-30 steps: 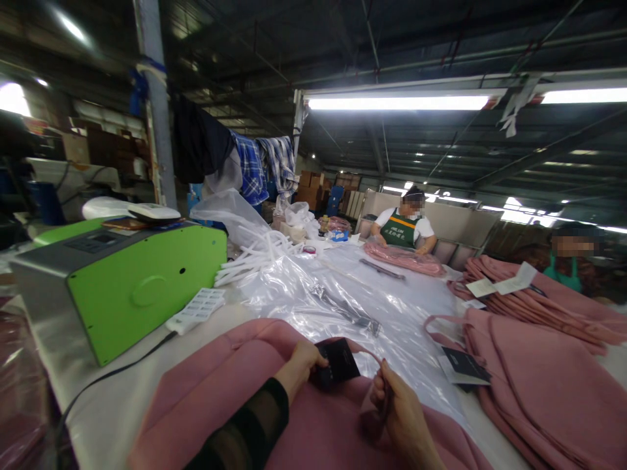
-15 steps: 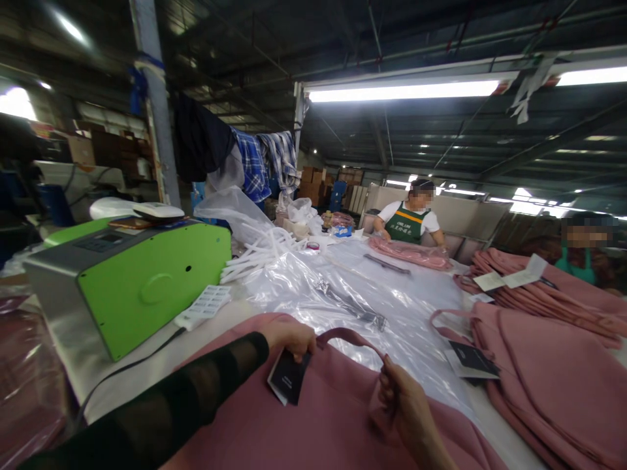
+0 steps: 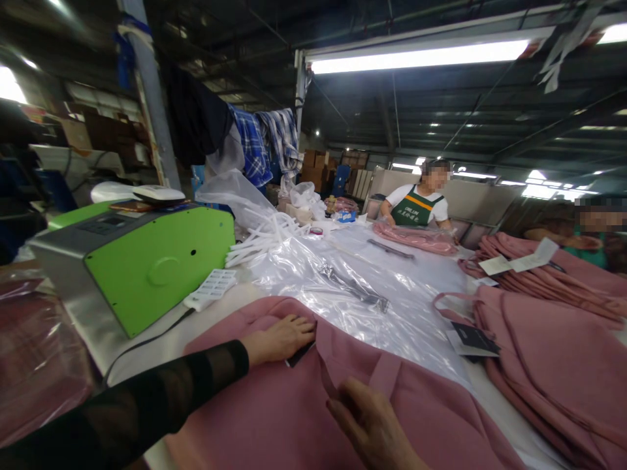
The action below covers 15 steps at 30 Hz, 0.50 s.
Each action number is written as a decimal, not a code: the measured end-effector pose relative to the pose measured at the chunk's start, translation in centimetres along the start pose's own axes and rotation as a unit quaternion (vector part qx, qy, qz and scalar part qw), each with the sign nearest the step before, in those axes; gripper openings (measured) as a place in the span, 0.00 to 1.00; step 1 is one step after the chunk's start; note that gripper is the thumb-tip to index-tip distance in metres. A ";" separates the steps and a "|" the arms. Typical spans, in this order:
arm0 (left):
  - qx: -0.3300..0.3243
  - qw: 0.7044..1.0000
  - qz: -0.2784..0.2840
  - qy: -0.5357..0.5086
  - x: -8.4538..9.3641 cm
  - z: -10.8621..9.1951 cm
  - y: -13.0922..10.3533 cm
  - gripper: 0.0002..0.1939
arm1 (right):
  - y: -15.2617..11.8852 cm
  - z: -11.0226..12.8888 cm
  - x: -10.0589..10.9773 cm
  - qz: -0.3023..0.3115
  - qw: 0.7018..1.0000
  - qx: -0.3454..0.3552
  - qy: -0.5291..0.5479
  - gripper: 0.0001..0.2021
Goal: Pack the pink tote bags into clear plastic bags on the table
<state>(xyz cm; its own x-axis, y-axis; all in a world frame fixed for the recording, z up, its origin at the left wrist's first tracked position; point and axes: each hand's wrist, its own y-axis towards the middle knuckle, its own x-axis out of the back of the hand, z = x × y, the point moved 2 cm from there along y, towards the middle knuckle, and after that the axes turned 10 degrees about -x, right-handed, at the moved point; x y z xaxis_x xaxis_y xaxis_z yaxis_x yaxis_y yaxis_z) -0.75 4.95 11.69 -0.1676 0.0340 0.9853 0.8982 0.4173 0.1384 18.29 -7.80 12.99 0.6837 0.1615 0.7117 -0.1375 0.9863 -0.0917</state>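
Note:
A large pink fabric bag [image 3: 274, 418] lies right in front of me on the table. My left hand [image 3: 284, 338] rests flat on its upper part with fingers stretched out, covering most of a black hang tag [image 3: 300, 354]. The bag's pink carrying strap [image 3: 385, 373] lies folded down against the fabric. Over the bag, beside the strap, my right hand [image 3: 369, 421] is loosely curled, with thumb and forefinger apart and nothing visible between them.
Clear plastic bags [image 3: 337, 281] spread beyond the pink bag. On the left stand a green machine [image 3: 166, 267] and a label sheet [image 3: 213, 288]. More pink bags [image 3: 553, 352] are stacked at right. A co-worker in a green apron [image 3: 414, 209] stands across the table.
My right hand has let go of the strap and moved down toward me; the strap has dropped onto the bag. My left hand has gone from gripping near the tag to lying flat over it.

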 end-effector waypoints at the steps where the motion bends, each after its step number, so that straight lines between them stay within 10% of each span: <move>1: -0.004 1.000 0.017 -0.001 0.0 0.3 -0.1 0.19 | -0.5 -0.5 -0.8 0.017 0.998 0.006 -0.056 0.13; 15: 0.015 0.996 0.083 0.016 -0.9 0.5 0.1 0.24 | -4.1 1.4 -1.3 0.113 0.976 -0.087 -0.166 0.15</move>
<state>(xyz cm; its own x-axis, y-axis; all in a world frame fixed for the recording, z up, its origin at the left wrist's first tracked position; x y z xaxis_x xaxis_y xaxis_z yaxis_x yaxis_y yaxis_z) -0.76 5.42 10.73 -0.0043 0.0764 0.9971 0.9001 0.4346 -0.0295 16.98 -12.14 13.48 0.3762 0.3835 0.8434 -0.1143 0.9226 -0.3685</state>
